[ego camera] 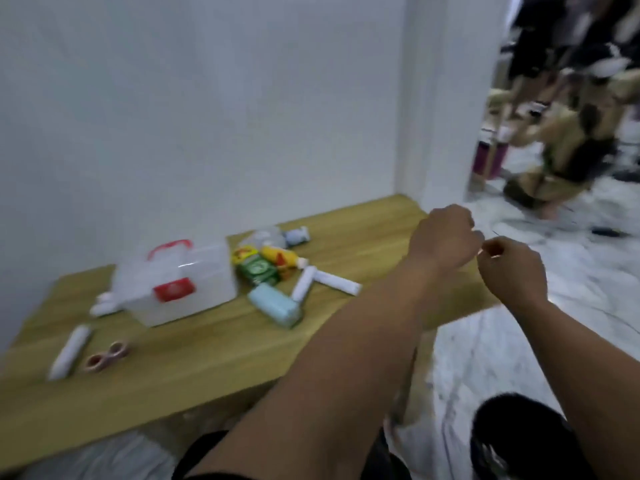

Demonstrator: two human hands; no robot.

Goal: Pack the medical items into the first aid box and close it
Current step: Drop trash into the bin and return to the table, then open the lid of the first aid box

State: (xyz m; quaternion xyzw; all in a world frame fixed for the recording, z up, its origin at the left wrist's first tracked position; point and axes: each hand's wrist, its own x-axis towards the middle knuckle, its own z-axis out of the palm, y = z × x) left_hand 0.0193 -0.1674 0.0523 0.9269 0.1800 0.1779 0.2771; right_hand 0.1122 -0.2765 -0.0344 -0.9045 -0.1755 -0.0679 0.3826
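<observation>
A translucent first aid box (176, 284) with a red handle and red latch stands closed on the low wooden table (214, 348). Around it lie a white tube (69, 351), two pink tape rolls (108, 355), a light blue case (277, 306), white rolls (323, 282), a green box (258, 270), a yellow tube (282, 259) and a small bottle (296, 236). My left hand (446, 237) and my right hand (509, 268) are raised over the table's right end, fingers curled, fingertips nearly meeting. The frame is blurred; whether they pinch something is unclear.
A white wall runs behind the table and ends in a corner at the right. Marble-patterned floor (519, 358) lies to the right. A mirror or opening at the top right shows a crouched person. My dark-clothed knees are at the bottom edge.
</observation>
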